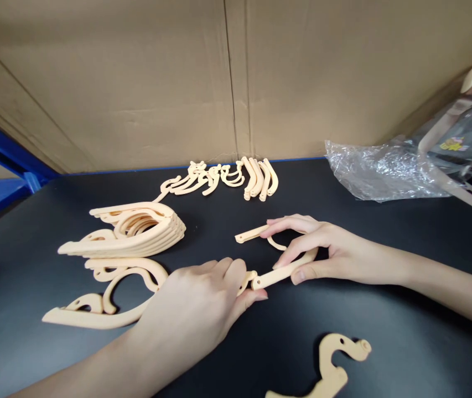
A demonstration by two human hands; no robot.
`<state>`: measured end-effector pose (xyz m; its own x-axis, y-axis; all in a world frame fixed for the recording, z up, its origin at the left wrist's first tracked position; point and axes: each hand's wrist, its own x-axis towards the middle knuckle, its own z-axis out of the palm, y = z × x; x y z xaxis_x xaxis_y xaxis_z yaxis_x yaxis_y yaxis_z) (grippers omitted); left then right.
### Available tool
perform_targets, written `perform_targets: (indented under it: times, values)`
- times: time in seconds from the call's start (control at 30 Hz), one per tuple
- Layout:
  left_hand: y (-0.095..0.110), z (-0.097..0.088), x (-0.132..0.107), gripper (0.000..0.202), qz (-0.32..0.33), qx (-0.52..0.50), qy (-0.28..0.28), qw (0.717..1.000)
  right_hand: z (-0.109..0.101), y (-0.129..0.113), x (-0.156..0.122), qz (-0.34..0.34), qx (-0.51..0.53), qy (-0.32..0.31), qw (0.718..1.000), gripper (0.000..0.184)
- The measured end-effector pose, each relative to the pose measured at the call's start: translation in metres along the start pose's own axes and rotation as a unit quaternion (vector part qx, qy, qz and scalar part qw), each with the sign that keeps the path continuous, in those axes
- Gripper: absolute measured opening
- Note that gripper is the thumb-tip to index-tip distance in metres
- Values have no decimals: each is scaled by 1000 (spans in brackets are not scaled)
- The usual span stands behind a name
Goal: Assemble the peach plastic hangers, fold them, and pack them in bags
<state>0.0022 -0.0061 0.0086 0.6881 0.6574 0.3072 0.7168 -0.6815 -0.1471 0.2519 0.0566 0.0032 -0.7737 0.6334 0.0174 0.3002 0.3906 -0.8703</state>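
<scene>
My right hand [322,249] is closed round a beige plastic folding hanger [277,275], its thumb at the near arm and its fingers over the far one. Pinched in my left hand [208,293] is a small beige plastic piece [245,282], mostly hidden by the fingers. That piece meets the holed end of the hanger's near arm; I cannot tell whether they are joined. Closer to me lies a beige hanger hook [333,359], cut off by the bottom edge. Beside my left wrist rests another folded hanger [94,319], partly covered by my hand.
Several folded hangers [136,237] are stacked at the left. Along the back of the black tabletop [302,193] lie small curved parts [202,177] and several hanger arms [256,179]. Crinkled clear plastic [385,171] and a transparent bag [463,138] are at right. Cardboard [156,83] stands behind.
</scene>
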Motion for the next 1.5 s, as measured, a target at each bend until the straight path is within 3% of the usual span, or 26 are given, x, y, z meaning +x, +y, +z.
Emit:
perform_targets:
  times: [0.53, 0.83, 1.23, 1.37, 1.5]
  values:
    - [1, -2, -1, 41, 42, 68, 11, 997, 0, -3, 0, 8, 18, -1, 1000, 23]
    - [1, -1, -1, 34, 48, 74, 16, 996, 0, -2, 1, -4, -34, -2, 999, 23]
    - [-7, -6, 6, 17, 79, -78, -24, 993, -1, -1, 0, -19, -39, -7, 999, 25]
    - [-10, -7, 4, 22, 115, -63, -21, 991, -1, 3, -1, -35, -51, 22, 998, 45]
    - [-15, -4, -1, 48, 120, -105, -28, 987, -3, 6, -2, -5, -52, 41, 998, 83]
